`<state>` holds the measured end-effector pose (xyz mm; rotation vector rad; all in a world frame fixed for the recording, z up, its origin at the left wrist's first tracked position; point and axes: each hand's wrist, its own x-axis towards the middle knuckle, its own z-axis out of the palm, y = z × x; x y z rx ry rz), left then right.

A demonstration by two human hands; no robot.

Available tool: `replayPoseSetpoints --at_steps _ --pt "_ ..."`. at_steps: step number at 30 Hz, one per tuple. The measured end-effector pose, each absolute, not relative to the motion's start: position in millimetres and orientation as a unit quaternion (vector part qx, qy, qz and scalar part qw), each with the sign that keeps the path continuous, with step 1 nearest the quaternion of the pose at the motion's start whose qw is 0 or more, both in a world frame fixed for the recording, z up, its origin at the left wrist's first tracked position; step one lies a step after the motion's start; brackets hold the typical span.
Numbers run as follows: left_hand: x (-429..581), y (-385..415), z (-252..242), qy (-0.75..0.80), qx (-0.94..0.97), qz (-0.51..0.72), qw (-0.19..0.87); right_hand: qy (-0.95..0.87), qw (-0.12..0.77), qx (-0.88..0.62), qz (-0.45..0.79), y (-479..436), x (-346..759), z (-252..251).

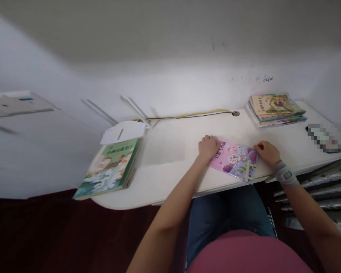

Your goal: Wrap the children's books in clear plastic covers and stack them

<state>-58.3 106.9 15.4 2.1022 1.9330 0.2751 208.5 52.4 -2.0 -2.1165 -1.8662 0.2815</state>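
A pink and purple picture book lies at a slant near the front edge of the white desk, its cover facing up. My left hand is closed on the book's upper left edge, fingers curled. At its upper right corner my right hand pinches the cover's edge between thumb and fingers. A grey band with a watch sits on my right wrist. The undersides of both hands' fingers are partly hidden.
Green-covered books are stacked at the left end, by a white router with antennas. Another stack of books stands at the back right, near a phone. A yellow cable runs along the wall.
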Motion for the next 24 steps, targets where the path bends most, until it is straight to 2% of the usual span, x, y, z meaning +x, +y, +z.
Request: replayPoseSetpoints --at_steps 3,6,11,15,24 --pt "-58 142 16 0.67 0.709 0.097 0.195 -0.616 0.115 -0.77 0.121 54 205 7" --pt "-49 157 13 0.662 0.711 0.108 0.211 -0.579 0.091 -0.8 0.132 48 208 12" --pt "-34 148 3 0.679 0.695 0.16 0.171 -0.611 0.101 -0.774 0.131 42 215 9" --pt "-39 138 -1 0.692 0.685 0.181 0.138 -0.643 0.078 -0.752 0.122 60 210 8" --pt "-77 133 0 0.726 0.653 0.181 0.119 -0.653 0.063 -0.753 0.039 118 140 9"
